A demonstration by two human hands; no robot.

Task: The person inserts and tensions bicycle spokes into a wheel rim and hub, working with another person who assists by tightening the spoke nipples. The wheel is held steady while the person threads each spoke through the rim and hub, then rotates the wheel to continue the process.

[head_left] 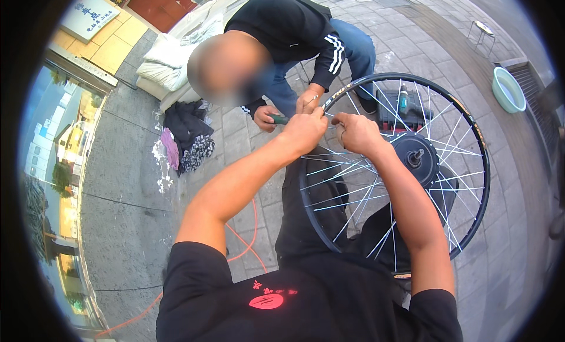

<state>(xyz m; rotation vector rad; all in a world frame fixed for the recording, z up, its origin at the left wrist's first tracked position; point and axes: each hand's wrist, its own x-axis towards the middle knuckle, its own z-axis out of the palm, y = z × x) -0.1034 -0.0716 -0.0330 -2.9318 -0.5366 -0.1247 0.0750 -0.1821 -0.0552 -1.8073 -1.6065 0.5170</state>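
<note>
A spoked wheel with a black rim (pixel 484 165) and a large black hub (pixel 415 157) lies tilted across my legs. My left hand (pixel 305 131) is closed around the rim on the far left side. Just right of it, inside the rim among the silver spokes (pixel 341 172), my right hand (pixel 360 134) pinches with thumb and forefinger; what sits between the fingertips is hidden. A co-worker crouches opposite me. One of the co-worker's hands (pixel 308 98) is at the rim beside my left hand, and the other (pixel 265 119) holds a green-handled tool (pixel 278 118).
Behind the spokes sits a dark toolbox (pixel 386 109) with a teal-and-black power tool (pixel 404 101) on it. A pale green basin (pixel 508 90) stands far right. Dark and purple cloths (pixel 187 133) lie left, near a covered seat (pixel 166 62). An orange cable (pixel 255 224) crosses the paving.
</note>
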